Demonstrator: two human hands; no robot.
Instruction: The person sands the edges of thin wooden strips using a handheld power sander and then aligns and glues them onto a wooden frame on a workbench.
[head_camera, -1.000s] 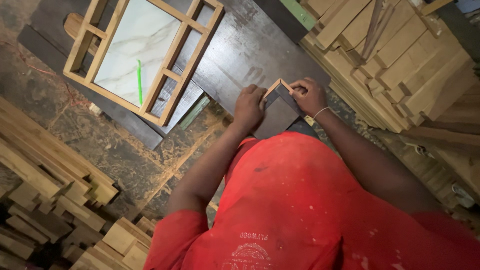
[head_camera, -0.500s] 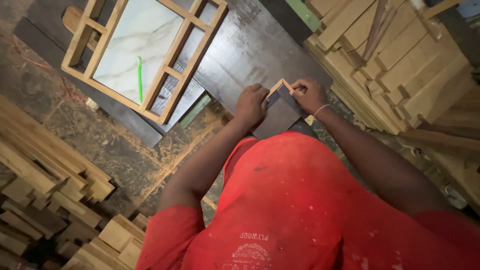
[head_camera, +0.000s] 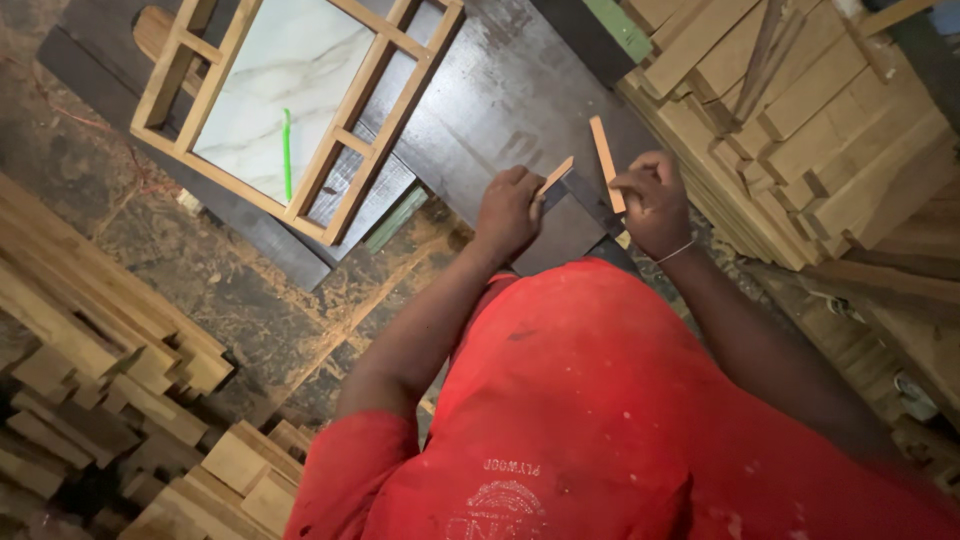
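Wooden strips sit one in each hand over the dark board (head_camera: 500, 100): the left hand (head_camera: 508, 212) pinches a short strip (head_camera: 556, 176), and the right hand (head_camera: 652, 203) closes its fingers on a longer strip (head_camera: 604, 160) pointing away. Beside them lies a wooden frame (head_camera: 300, 110) over a marbled panel (head_camera: 285, 85), with stacked timber (head_camera: 800, 110) just right.

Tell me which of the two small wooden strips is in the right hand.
The longer wooden strip, standing steeper above the right hand. The shorter wooden strip pokes out of the left hand.
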